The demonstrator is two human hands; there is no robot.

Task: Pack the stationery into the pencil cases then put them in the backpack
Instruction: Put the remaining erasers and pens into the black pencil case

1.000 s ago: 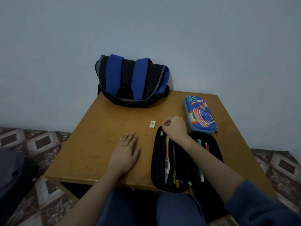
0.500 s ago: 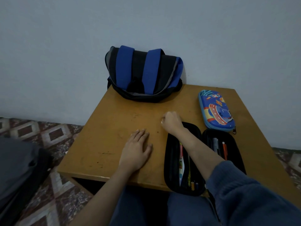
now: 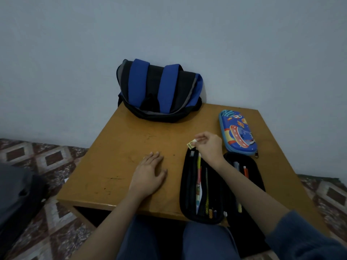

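My right hand [image 3: 208, 145] pinches a small pale eraser [image 3: 191, 144] just above the far end of the open black pencil case [image 3: 189, 192]. That case lies unzipped flat on the wooden table [image 3: 120, 147], with several pens and pencils in both halves. My left hand [image 3: 149, 175] rests flat on the table, left of the black case. A closed blue pencil case [image 3: 237, 132] with a cartoon print lies at the right, beyond the black one. The blue and black backpack [image 3: 159, 91] stands against the wall at the table's far edge.
The table's near edge runs just in front of my knees, and the black case overhangs it. A dark bag or cloth [image 3: 16, 196] sits on the patterned tile floor [image 3: 47, 156] to the left. A plain wall rises behind the table.
My right hand reached to the eraser lying on the table beyond the black case, picked it up and now holds it above the case's far end. The left hand stayed flat.
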